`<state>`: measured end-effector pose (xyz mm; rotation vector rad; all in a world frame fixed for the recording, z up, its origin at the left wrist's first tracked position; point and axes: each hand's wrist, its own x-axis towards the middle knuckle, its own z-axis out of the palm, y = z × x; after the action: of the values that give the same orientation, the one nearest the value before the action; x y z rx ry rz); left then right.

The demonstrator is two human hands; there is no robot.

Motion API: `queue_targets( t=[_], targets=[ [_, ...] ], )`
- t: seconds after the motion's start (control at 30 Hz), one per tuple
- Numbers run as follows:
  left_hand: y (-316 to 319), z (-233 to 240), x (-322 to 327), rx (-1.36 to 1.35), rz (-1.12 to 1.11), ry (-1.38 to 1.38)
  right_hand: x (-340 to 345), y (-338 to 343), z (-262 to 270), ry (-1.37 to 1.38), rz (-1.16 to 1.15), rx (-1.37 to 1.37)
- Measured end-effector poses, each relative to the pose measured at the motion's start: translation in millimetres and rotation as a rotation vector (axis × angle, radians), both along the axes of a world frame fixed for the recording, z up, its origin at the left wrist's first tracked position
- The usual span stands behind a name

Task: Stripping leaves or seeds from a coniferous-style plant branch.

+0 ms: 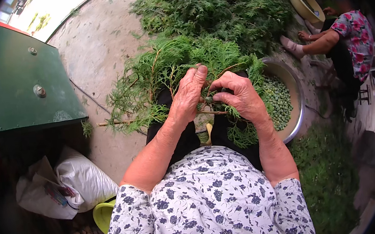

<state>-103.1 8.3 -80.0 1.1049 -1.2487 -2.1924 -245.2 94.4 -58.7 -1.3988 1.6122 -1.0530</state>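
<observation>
A leafy conifer branch [154, 65], with flat, scale-like green sprays, lies across my lap over black trousers. Its bare brown stem [116, 123] runs sideways below my hands. My left hand [188, 94] holds the branch near its middle, thumb raised, with the other fingers partly hidden. Facing it, my right hand [242, 96] has thumb and forefinger curled close together at the twigs. Small round green cones show at those fingertips and within the curled palm. Just right of my right hand, a wide metal basin [299, 105] holds a heap of similar small green cones [276, 102].
A large pile of cut conifer branches [210, 8] lies ahead. At right sits another person [350, 38] beside a yellowish basin [306, 3]. A green metal panel [26, 82], white sacks [81, 179] and a yellow-green tub [103, 216] are on the left. Greenery [324, 178] covers ground at lower right.
</observation>
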Motion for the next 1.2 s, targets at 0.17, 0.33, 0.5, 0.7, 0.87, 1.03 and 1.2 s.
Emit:
queue_targets(
  t=[0.17, 0.33, 0.5, 0.7, 0.87, 1.03, 1.2],
  targets=[
    [0.5, -8.9, -1.0, -0.035, -0.004, 0.025, 8.7, 3.1, -9.2, 0.278, 0.105, -0.083],
    [-1.4, -13.6, 0.2, -0.114, -0.056, -0.046, 12.4, -0.8, -10.9, 0.307, 0.097, -0.077],
    [19.5, -0.3, 1.0, -0.828, -0.004, -0.113, 8.2, -0.3, -22.1, 0.281, 0.079, -0.138],
    [44.5, 37.5, 34.1, -1.284, 0.012, -0.141, 8.4, 1.0, -19.6, 0.241, 0.036, -0.137],
    [68.7, -6.5, 52.5, 0.06, -0.341, -0.065, 11.1, 0.2, -14.6, 0.263, 0.046, -0.11],
    [74.5, -22.5, 37.1, 0.522, 0.066, 0.111, 13.1, 0.8, -13.5, 0.258, -0.002, -0.127],
    [59.0, -9.6, 23.8, 0.433, 0.268, 0.313, 18.3, -0.1, -4.4, 0.281, -0.05, -0.176]
  ],
)
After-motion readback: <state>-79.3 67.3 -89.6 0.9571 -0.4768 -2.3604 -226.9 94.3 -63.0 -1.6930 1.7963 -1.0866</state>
